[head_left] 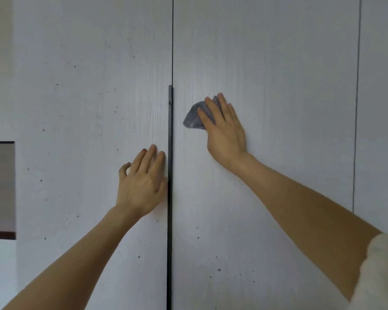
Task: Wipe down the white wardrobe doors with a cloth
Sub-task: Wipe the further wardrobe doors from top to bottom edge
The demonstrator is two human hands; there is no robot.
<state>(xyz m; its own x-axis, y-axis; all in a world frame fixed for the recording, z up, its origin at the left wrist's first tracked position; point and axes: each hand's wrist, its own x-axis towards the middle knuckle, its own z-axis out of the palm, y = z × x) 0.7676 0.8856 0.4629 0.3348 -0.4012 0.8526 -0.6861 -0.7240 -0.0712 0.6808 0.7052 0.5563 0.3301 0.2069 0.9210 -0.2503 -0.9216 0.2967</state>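
Observation:
Two white wardrobe doors fill the view, the left door (87,108) and the right door (278,86), both speckled with small dark spots. A long black handle strip (170,153) runs down the seam between them. My right hand (225,130) presses a crumpled grey-blue cloth (194,118) flat against the right door, just right of the handle strip. The cloth sticks out from under the fingers to the left. My left hand (143,182) rests flat on the left door, fingers spread, its edge against the handle strip.
A third door panel (381,108) begins past a thin seam at the far right. At the left edge the wardrobe ends at a pale wall with a dark-framed recess (0,189).

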